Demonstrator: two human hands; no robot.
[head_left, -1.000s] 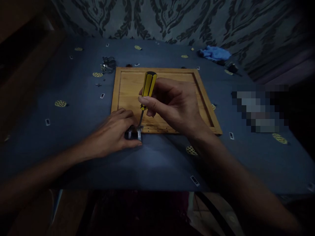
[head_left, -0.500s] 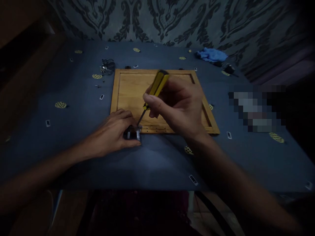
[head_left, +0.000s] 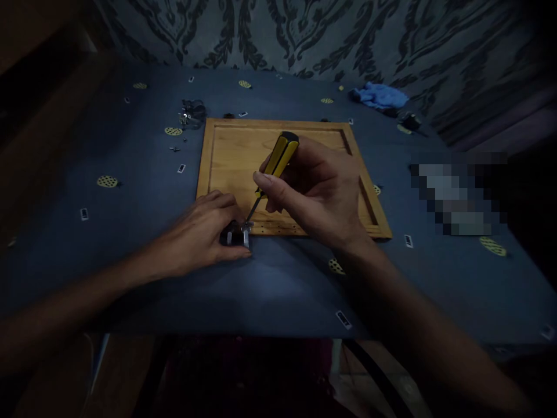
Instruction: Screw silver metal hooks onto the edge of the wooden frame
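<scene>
My right hand [head_left: 317, 186] is closed around a yellow-and-black screwdriver [head_left: 278, 158], tilted with its handle up to the right. The thin shaft runs down-left to a small metal bracket [head_left: 237, 236] at the near-left edge of a wooden framed panel [head_left: 243, 145]. My left hand [head_left: 202, 232] presses down on that bracket, fingers curled over it, so most of the part is hidden. A row of small holes shows along the panel's near edge.
The panel lies on a table with a blue patterned cloth [head_left: 130, 191]. A metal hardware piece [head_left: 191, 113] and loose screws sit at the far left. A blue rag [head_left: 378, 94] and a small dark object [head_left: 409, 121] lie far right. A patterned curtain hangs behind.
The screwdriver handle tilted from nearly upright over to the right, its tip staying at the bracket. My left hand stayed in place on the bracket.
</scene>
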